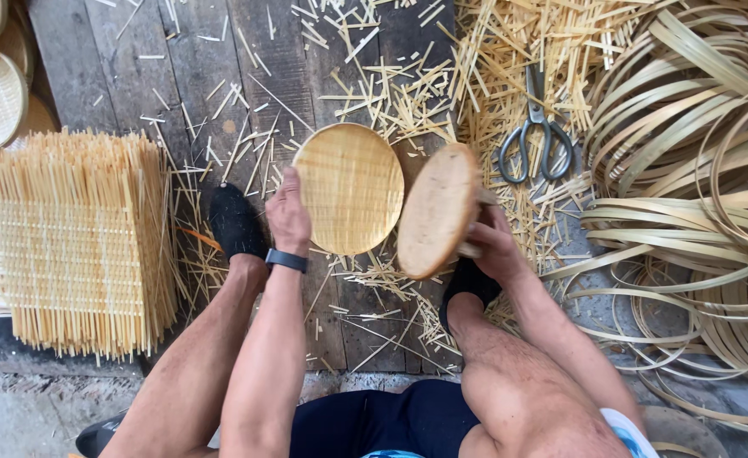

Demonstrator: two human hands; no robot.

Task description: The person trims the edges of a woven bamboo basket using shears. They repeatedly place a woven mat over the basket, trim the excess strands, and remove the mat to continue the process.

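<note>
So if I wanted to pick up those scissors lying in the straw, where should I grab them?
Probably by the looped handles. The scissors lie flat on the bamboo offcuts, blades pointing away from the person and the two loops nearest them, so coming from the near side, straight down, lets fingers slip into the loops clear of the blades.

Single head-worn view, looking steeply down from above the seated person's lap, close over both forearms and knees, facing the plank floor (pixel 136 76) ahead, floor edges cropped on every side, no second view
</note>
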